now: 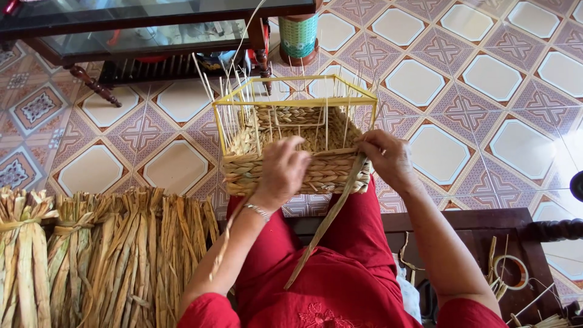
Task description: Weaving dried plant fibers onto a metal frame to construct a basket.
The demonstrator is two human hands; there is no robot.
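Here, hands: left hand (282,172) lay curled on half-woven straw basket w/ yellow wire frame (296,147), on lap.
Right hand (387,159): fingers pinched long dry flat reed strand (331,215) at basket corner.
Risk: strand could maybe slip or crack if pulled too hard; thin upright stakes (243,103) might bend.

L hand (280,171) fingers hidden behind basket (291,167) wall, dried-leaf bundles (97,255) cut off at bottom edge

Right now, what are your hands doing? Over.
Left hand gripping the woven basket front wall. Right hand pinching a long reed strip at the rim. Nothing blocking.
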